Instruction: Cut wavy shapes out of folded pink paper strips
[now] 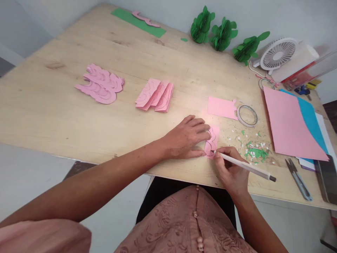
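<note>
Here's the left hand [185, 138], spread palm-down with its fingertips along the edge of a small pink paper piece marked with dark scalloped lines [212, 140], apparently pinning it so it can't skate about. And in comes the right hand [231, 168], thumb and fingers pinching a slim white pen with a dark end [247, 166], low near the tip, a grip that likely gives fine control; the point sits right on the paper, between the two hands. The paper lies flat on the pale wooden surface [105, 130], near its front edge, close to the body, which probably makes for an easy reach and a good view. Just beyond it, a pink paper card with a notched end [221, 106] lies beside a roll of white tape [247, 116], the two touching or nearly so. Over to the left, folded pink paper pieces with drawn curves [155, 95] sit apart from a cluster of scalloped pink cutouts [101, 84], a gap that seems to stop the marked ones and the shaped ones mixing. Out right, grey-blue handled snips [298, 179] lie beyond the green and white paper scraps [256, 153], off the writing spot yet seemingly within the right hand's reach.
</note>
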`<state>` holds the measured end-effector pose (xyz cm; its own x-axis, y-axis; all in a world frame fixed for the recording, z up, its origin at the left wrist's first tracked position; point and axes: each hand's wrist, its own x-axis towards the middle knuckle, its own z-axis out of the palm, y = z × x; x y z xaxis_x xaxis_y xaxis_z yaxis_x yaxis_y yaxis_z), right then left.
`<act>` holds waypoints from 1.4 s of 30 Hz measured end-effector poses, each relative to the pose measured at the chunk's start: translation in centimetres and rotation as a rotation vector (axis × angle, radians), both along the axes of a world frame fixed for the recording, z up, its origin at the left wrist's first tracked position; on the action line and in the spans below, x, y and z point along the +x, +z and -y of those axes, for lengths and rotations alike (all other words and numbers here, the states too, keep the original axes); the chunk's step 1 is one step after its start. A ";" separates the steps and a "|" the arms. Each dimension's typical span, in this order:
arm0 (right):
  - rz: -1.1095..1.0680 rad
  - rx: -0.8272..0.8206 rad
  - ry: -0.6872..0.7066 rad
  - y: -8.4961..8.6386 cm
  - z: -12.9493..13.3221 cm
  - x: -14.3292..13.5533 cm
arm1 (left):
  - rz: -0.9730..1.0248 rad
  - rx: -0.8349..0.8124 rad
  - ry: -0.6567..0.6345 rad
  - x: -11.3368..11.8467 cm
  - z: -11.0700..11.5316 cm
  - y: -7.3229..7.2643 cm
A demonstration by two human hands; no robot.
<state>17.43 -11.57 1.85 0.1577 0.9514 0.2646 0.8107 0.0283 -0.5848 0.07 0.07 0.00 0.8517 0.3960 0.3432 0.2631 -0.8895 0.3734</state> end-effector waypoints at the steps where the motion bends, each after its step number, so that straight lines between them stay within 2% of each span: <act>1: 0.000 -0.002 0.002 0.0 0.0 0.0 | 0.001 0.000 -0.001 0.0 0.0 0.0; 32: -0.023 -0.029 0.039 0.0 0.1 -0.2 | 0.020 0.007 0.000 0.1 0.0 -0.1; 42: -0.109 -0.047 0.069 -0.1 0.0 -0.5 | 0.013 0.002 0.000 0.1 0.0 -0.1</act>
